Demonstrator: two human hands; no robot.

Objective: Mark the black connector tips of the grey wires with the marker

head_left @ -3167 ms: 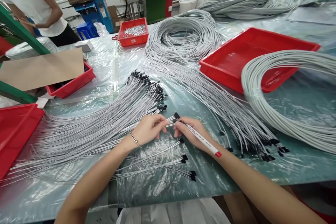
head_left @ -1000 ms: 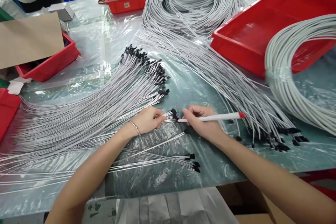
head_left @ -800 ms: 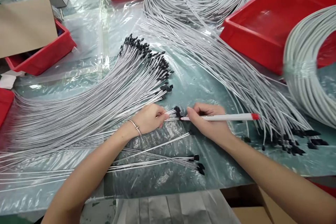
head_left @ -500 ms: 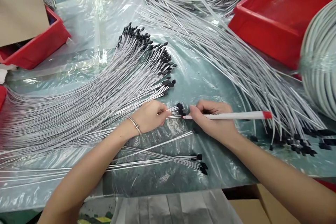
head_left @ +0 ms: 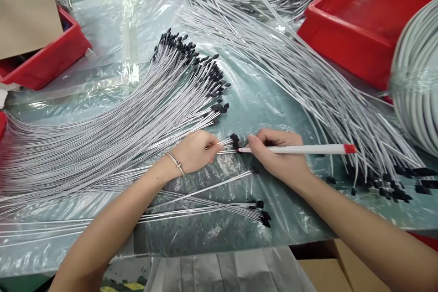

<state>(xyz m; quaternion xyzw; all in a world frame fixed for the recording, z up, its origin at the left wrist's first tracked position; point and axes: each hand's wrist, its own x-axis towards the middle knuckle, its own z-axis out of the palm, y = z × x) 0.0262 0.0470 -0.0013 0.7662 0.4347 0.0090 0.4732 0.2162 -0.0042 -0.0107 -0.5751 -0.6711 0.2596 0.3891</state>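
Pinched in my left hand [head_left: 197, 149] are a few thin grey cables, whose black connectors [head_left: 234, 140] stick out to the right of the fingers. My right hand [head_left: 282, 153] is closed around a white marker pen [head_left: 311, 149] with a red end cap. The red tip of the pen points left and is at the black connectors; whether it touches them I cannot tell. Below my hands lie several loose cables [head_left: 212, 208] with black ends. A large fanned bundle of grey cables [head_left: 112, 132] spreads behind and left of my left hand, black connectors at its far end.
Another cable bundle [head_left: 308, 73] runs across the right side, its black connectors [head_left: 393, 185] near my right forearm. A red bin [head_left: 345, 41] and a coiled cable roll [head_left: 419, 77] stand at the right. At the left is a red bin [head_left: 51, 64] with cardboard [head_left: 27, 13]. Plastic sheeting covers the table.
The marker pen has tilted slightly, with its tip a little higher and its capped end shifted slightly right. My left hand and the cables in it stay in place.
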